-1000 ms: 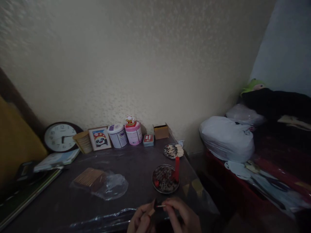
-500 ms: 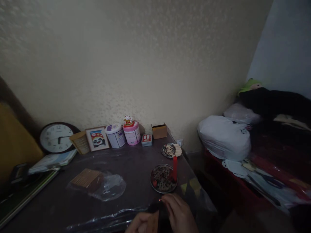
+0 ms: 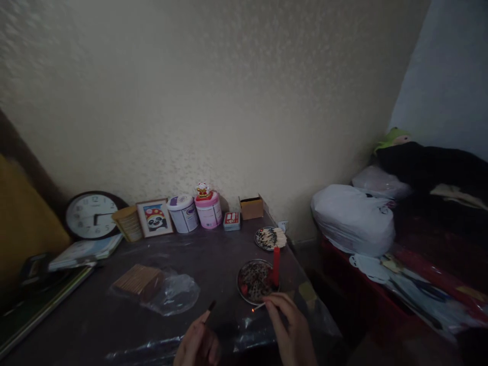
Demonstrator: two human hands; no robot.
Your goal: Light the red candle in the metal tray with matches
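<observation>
A: What does the right hand [image 3: 292, 330] hold?
B: A match [image 3: 258, 306], pinched between thumb and fingertips; its glowing tip points left, just short of the dish [image 3: 244, 290].

A: And the left hand [image 3: 198, 345]?
B: Closed on a matchbox [image 3: 209, 309], which sticks up and away from the fingers; hand and box are well apart from the match.

A: What lies just beyond the right hand?
B: The dish of burnt matches, with a red candle [image 3: 276, 266] standing upright at its right edge. Farther off, a second dish [image 3: 269, 238] holds unburnt sticks.

A: Beyond the left hand?
B: A stack of sticks [image 3: 139, 280] beside a clear bag [image 3: 175, 294] on the bench [image 3: 95, 325]. Along the wall stand a clock [image 3: 91, 216], a panda picture [image 3: 155, 217] and two tubs [image 3: 196, 212].
</observation>
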